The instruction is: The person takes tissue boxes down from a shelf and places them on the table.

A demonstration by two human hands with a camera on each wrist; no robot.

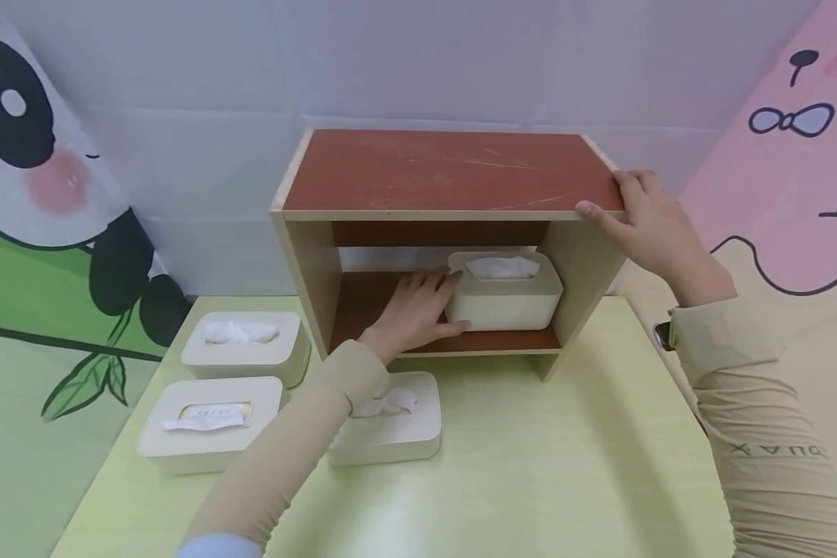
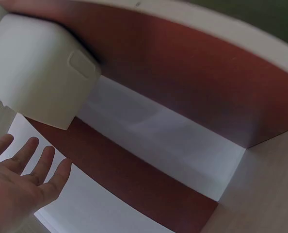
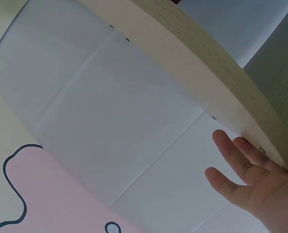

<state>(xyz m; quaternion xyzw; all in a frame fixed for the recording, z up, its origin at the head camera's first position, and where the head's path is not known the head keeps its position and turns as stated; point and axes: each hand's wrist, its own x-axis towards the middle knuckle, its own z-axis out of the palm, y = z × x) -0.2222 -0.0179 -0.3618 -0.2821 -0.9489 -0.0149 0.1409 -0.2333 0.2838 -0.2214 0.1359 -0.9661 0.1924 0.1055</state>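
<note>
A cream tissue box (image 1: 505,298) with a white tissue in its top slot sits at the right end of the red-brown shelf inside a small wooden cabinet (image 1: 453,170). Beside the box's left side is my left hand (image 1: 415,310), fingers spread and nearly straight. Its fingertips overlap the box's edge in the head view; contact is unclear. The left wrist view shows the box (image 2: 42,68) and the hand (image 2: 25,182) with fingers extended. My right hand (image 1: 659,225) rests on the cabinet's top right corner, thumb at the front edge. Its fingers (image 3: 231,155) look loosely extended by the side panel.
Two more cream tissue boxes, one farther back (image 1: 244,341) and one nearer (image 1: 209,422), stand left of the cabinet. A third (image 1: 397,418) lies in front, partly behind my left forearm. All stand on a pale green table (image 1: 530,465) against a wall sheet (image 1: 425,62).
</note>
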